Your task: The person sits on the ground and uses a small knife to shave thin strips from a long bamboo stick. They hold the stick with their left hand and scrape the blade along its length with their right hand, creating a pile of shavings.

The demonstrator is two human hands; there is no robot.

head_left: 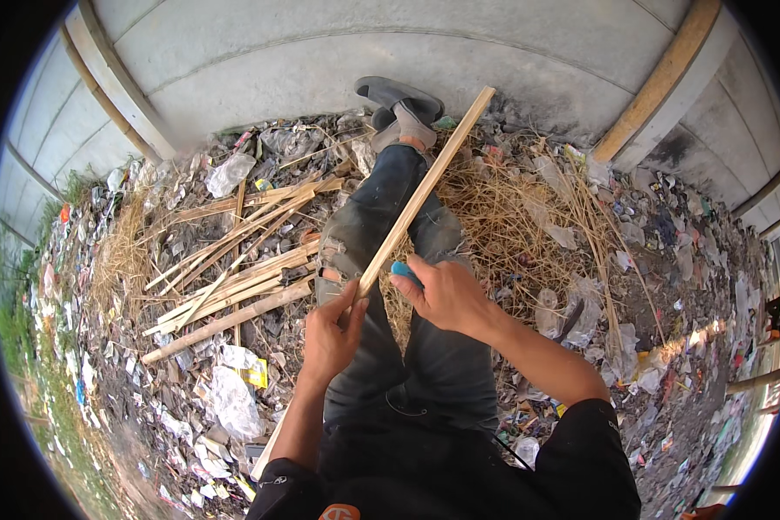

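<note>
A black shirt [459, 472] fills the lower edge, soft cloth with an orange patch cut off at the bottom. Beyond it, worn dark trousers [451, 373], frayed and holed at a knee, stretch toward a smooth grey wall [364, 61]. One long, flat, pale wooden strip [433, 178] slants above the legs; the left hand [331, 334] pinches it between thumb and fingers. The right hand [446, 295] is curled round a blue handle [406, 275] beside the strip; I can't make out any blade. Another pale length shows by the left forearm, in line with the strip, but the arm hides whether they join. On the left, slats [243, 260] overlap too much to count, with one thicker round pole [230, 325] nearest me. Dry straw [511, 217] and crumpled plastic litter [234, 403] surround the two legs.
</note>
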